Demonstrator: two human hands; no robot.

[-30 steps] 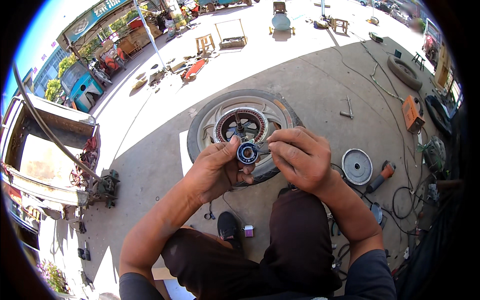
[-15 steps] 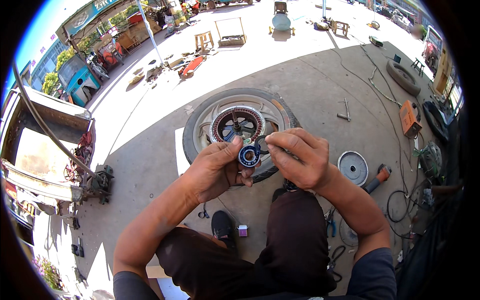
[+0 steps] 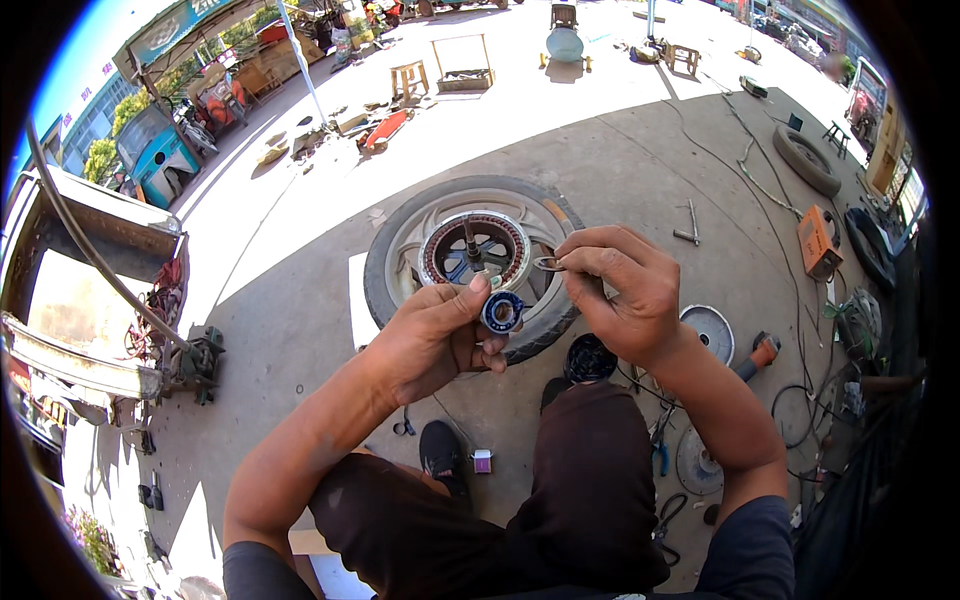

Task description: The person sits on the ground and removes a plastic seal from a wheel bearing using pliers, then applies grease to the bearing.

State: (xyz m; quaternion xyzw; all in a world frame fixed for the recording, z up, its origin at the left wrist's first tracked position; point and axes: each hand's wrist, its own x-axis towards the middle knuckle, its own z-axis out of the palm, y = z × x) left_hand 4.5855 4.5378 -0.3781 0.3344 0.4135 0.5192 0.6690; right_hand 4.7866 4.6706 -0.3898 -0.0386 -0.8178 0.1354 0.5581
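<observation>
Left hand (image 3: 435,335): thumb and fingers pinch blue-sealed bearing (image 3: 502,311), held in air above near rim of tyre (image 3: 385,265). Keep bearing face square to view, grip on outer race only.
Hub motor wheel (image 3: 475,255): lies flat on concrete floor (image 3: 620,160), axle (image 3: 468,240) upright, winding ring exposed. Keep grit out.
Right hand (image 3: 625,290): fingertips pinch small metal ring (image 3: 548,263), apart from bearing, up and right of it. Likely needs aligning concentric with bearing bore, no tilt.
Round cover plate (image 3: 712,330): on floor beside right forearm.
</observation>
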